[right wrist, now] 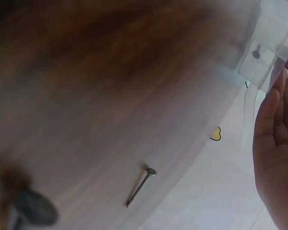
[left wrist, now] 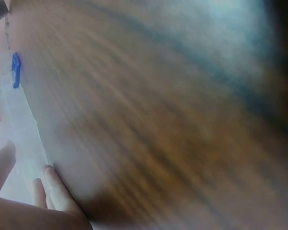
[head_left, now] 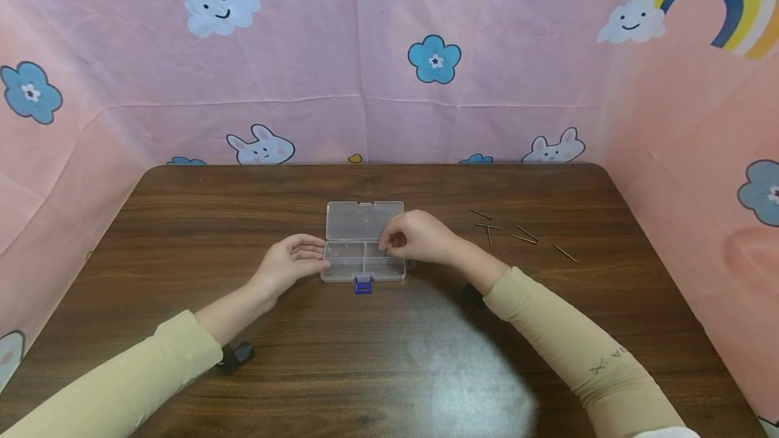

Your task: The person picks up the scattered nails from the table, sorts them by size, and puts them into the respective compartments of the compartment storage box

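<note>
A clear plastic compartment box [head_left: 343,278] lies on the table with its lid [head_left: 356,220] flipped back and a blue latch [head_left: 363,286] at the front. My left hand [head_left: 282,268] grips its left end; in the left wrist view the thumb and fingers flank that end. Over the back right compartment, my right hand [head_left: 420,238] has its fingers bent and the tips reaching down. Whether those fingertips pinch anything is hidden. A nail [right wrist: 257,51] shows through the clear plastic in the right wrist view, close to the fingers.
Several loose nails [head_left: 565,253] are scattered on the table right of the box. In the right wrist view one nail [right wrist: 138,188] is sharp and another nail [right wrist: 36,207] is blurred. The brown wood table [head_left: 274,188] is enclosed by patterned pink cloth [head_left: 517,53].
</note>
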Demonstrator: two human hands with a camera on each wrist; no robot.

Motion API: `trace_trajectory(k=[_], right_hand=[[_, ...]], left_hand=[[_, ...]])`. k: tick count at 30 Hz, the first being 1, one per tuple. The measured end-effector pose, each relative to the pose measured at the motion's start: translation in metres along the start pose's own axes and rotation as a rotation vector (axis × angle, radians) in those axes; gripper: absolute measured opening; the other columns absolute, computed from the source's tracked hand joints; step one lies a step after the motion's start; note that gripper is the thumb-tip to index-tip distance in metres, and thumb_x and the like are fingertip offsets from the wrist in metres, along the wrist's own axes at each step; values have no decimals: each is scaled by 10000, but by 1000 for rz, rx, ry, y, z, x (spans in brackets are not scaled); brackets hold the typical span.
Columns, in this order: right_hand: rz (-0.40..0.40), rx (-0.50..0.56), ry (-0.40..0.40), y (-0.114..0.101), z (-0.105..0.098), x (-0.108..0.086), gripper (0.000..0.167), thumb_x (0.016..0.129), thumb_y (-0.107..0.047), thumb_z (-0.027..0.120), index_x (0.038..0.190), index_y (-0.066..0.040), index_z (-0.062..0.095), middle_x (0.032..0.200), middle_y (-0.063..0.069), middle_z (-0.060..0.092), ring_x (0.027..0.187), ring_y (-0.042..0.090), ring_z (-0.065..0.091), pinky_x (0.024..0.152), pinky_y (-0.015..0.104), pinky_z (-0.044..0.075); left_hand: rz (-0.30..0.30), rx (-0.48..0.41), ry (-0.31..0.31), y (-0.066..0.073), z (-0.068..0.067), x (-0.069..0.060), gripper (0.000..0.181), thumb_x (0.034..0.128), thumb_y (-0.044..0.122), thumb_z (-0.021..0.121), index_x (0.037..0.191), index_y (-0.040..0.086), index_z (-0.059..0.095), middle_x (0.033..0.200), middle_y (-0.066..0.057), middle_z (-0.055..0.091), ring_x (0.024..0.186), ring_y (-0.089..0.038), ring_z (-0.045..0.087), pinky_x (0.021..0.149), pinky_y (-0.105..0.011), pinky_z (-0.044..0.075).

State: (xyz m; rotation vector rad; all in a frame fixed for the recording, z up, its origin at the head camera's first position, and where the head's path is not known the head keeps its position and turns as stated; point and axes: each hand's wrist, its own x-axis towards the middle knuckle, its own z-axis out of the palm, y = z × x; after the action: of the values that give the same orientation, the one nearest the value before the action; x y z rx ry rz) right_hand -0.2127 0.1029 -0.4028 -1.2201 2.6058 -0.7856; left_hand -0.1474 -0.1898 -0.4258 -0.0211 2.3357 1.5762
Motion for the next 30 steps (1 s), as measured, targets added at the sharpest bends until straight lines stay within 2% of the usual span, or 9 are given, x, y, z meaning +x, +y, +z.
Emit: trace_trajectory(k=[3,7,13,21,26,30], right_hand=[[-7,-9,3,0,0,-1,104,929,-35,761,968,-114,816,971,7,795,825,75,677,751,191,561],[-3,32,12,1,0,-2,91,934,-34,764,984,-92,812,988,32,790,856,110,690,774,210,580],[40,96,82,7,-8,-9,83,935,-45,777,1008,-73,807,1007,50,775,903,155,698,818,266,608],[183,177,202,27,-31,-25,122,938,-26,789,1059,-26,803,1009,89,780,928,212,701,809,291,616],[263,213,235,42,-45,-38,147,944,-26,783,1088,-2,792,1050,126,784,943,247,716,807,297,624],[310,196,258,56,-54,-49,161,951,-41,777,1108,-9,792,1057,133,778,946,257,717,817,309,598]], left_hand=[[-12,8,2,0,0,1,521,957,173,801,1397,-15,595,1372,-211,676,1144,-130,685,938,-156,548],[-19,16,7,-1,-1,1,511,957,177,800,1391,-5,602,1370,-201,678,1173,-161,679,952,-169,541],[-14,16,13,-2,-1,1,506,959,184,801,1387,-1,604,1363,-196,683,1150,-135,682,938,-162,540],[9,-6,4,-1,-1,0,517,959,176,801,1388,-27,596,1358,-215,681,1085,-70,683,914,-135,548],[5,-16,3,-2,0,0,525,957,170,803,1394,-29,589,1358,-217,679,1065,-51,681,908,-128,550],[4,-18,2,-2,1,0,534,957,169,804,1399,-32,584,1349,-213,684,1044,-32,677,896,-124,551]])
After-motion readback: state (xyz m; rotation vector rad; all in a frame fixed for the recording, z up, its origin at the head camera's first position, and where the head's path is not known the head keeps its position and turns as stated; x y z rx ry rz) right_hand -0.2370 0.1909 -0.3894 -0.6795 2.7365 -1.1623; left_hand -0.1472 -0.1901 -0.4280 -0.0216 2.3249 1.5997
